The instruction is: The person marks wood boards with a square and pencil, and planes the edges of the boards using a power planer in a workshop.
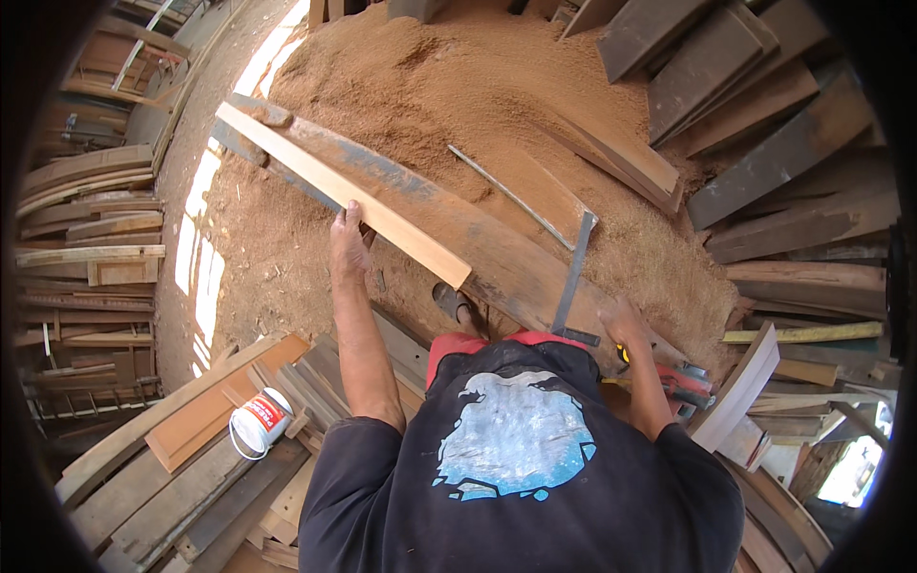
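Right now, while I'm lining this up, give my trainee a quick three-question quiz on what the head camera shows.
1. True or false: the left hand rests on the pale wood strip that lies along the big dark plank.
2. What covers the ground beyond the plank? A) gravel B) sawdust C) water
3. Which hand is at the metal square?

Key:
1. True.
2. B, a sawdust heap.
3. The right hand, by the square's lower end; whether it grips it cannot be told.
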Demonstrator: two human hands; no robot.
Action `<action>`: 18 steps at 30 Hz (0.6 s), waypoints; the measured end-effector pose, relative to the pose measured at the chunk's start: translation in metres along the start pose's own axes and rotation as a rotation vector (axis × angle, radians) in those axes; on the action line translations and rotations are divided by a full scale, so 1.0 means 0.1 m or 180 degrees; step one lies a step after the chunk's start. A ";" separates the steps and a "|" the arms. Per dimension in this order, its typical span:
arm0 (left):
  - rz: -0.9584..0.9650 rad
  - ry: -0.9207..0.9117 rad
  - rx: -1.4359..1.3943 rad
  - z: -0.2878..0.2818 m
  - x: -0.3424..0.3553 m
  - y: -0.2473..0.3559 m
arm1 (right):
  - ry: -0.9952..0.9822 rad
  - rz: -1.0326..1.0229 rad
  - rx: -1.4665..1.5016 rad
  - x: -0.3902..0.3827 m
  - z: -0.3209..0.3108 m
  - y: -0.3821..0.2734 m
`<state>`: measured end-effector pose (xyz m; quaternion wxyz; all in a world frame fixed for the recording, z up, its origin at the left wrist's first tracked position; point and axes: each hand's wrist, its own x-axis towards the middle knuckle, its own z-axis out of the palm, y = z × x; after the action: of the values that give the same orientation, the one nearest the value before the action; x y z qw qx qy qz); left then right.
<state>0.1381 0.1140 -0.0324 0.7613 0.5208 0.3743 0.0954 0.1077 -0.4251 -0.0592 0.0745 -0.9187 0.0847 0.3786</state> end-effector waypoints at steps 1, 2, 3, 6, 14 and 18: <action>-0.0019 0.0024 -0.0003 0.00 0.00 0.00 | -0.0028 0.0161 -0.0107 -0.10 0.09 0.14; -0.0032 0.0050 -0.0013 0.01 0.01 0.00 | -0.0051 0.0317 -0.0218 -0.19 0.17 0.26; -0.0045 0.0082 -0.0026 0.00 0.03 0.00 | -0.0048 0.0457 -0.0236 -0.24 0.26 0.36; -0.0014 -0.0034 -0.0002 -0.08 0.09 -0.05 | -0.0098 0.0801 -0.0155 -0.34 0.40 0.49; -0.0486 -0.0026 -0.0268 0.13 -0.20 -0.02 | -0.0023 0.0765 0.0686 -0.09 0.73 0.88; -0.0766 -0.0388 -0.0013 0.21 -0.61 -0.45 | 0.0534 0.0406 0.0588 -0.02 1.01 1.07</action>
<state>0.0984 0.0466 -0.0393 0.7896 0.4754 0.3869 -0.0277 0.0147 -0.5086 -0.1362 0.1272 -0.9291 0.1833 0.2950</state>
